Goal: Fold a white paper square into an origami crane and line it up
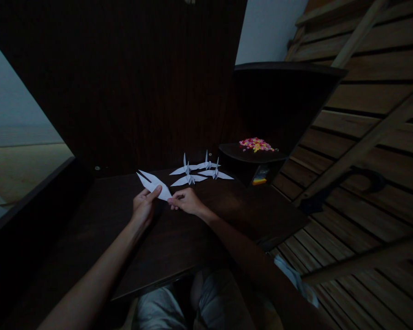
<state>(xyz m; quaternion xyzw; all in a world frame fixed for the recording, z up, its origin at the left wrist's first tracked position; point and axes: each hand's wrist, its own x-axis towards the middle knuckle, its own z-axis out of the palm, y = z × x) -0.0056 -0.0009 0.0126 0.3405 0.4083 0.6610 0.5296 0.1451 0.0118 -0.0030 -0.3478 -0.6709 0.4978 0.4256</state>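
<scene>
A white sheet of folded origami paper [153, 182], long and pointed with two narrow flaps at its far left end, is held just above the dark table. My left hand [146, 201] grips its middle, the thumb lying on top. At its near right corner, the fingers of my right hand [186, 200] pinch the paper. Just beyond my hands stand several finished white paper cranes [191, 179] with wings spread, grouped close together on the tabletop.
The dark wooden table [124, 243] meets an upright back panel [141, 91]. To the right, a small corner shelf [234, 151] bears a pile of pink, red and yellow bits [257, 144]. Below it sits a small yellow item [259, 182]. Wooden slats [375, 101] line the right side.
</scene>
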